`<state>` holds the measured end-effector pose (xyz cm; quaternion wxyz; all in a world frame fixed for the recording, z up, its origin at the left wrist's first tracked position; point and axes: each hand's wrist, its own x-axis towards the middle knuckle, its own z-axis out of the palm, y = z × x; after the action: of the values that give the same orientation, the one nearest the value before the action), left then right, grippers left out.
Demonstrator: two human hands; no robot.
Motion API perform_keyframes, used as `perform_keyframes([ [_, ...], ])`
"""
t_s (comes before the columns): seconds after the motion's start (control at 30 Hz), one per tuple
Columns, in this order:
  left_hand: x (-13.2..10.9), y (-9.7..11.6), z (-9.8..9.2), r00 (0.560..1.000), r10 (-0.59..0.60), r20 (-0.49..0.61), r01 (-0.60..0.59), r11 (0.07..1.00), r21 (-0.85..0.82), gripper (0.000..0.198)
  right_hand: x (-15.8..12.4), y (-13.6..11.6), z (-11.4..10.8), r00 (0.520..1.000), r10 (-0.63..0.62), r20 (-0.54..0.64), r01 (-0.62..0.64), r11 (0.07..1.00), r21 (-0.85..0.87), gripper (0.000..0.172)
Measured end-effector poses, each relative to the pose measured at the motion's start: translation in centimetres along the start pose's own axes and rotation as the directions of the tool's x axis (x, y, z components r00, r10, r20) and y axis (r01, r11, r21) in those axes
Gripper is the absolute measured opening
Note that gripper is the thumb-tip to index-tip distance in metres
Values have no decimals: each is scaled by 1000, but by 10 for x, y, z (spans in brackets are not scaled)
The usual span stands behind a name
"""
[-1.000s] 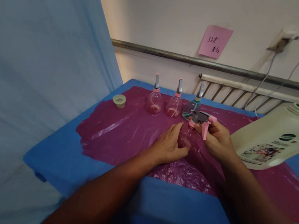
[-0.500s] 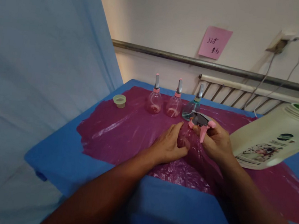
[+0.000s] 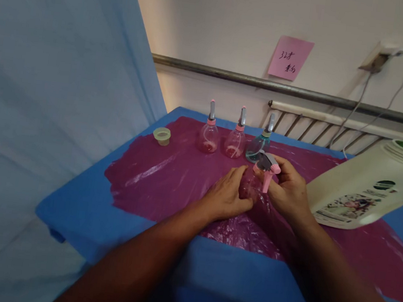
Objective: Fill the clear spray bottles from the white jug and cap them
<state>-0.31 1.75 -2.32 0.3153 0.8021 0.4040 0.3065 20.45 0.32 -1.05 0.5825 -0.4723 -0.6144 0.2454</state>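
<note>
Left hand (image 3: 227, 193) wrapped round spray bottle (image 3: 249, 187) on purple sheet (image 3: 169, 176); right hand (image 3: 290, 187) gripping pink-grey spray head (image 3: 268, 164) at its neck, tightening perhaps unfinished. Beside, large jug (image 3: 396, 180): label (image 3: 358, 204) has picture, print unreadable. Behind, three bottles (image 3: 234, 145) have heads fitted, seemingly done. Pink note (image 3: 290, 58) on wall (image 3: 220, 26): handwritten "32", other characters unclear.

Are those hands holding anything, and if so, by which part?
Yes, a spray bottle: the left hand holds its see-through body from the side, and the right hand grips it at the pink-and-grey spray head.
</note>
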Motion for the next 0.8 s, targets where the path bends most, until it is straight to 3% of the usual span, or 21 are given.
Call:
perform_keyframes([
  [0.1, 0, 0, 0, 999, -45, 5, 45, 999, 1, 58, 0, -1, 5, 998, 54, -21, -53, 997, 58, 48],
  [0.17, -1, -1, 2, 999, -38, 2, 38, 999, 5, 69, 0, -3, 9, 996, 82, -33, -79, 992, 94, 51],
  [0.3, -4, -3, 6, 993, 110, -53, -111, 994, -8, 106, 1, -5, 14, 993, 103, -64, -92, 984, 153, 55],
  [0.37, -5, -4, 7, 981, 183, -56, -184, 983, -11, 113, 2, -4, 15, 993, 100, -66, -88, 982, 169, 54],
  [0.63, -4, -7, 6, 979, 203, -29, -203, 979, -6, 109, 2, 1, 18, 989, 137, -57, -120, 964, 235, 50],
  [0.8, -5, -4, 5, 987, 160, -19, -160, 987, 7, 112, 3, 2, 10, 995, 93, -20, -84, 959, 271, 67],
])
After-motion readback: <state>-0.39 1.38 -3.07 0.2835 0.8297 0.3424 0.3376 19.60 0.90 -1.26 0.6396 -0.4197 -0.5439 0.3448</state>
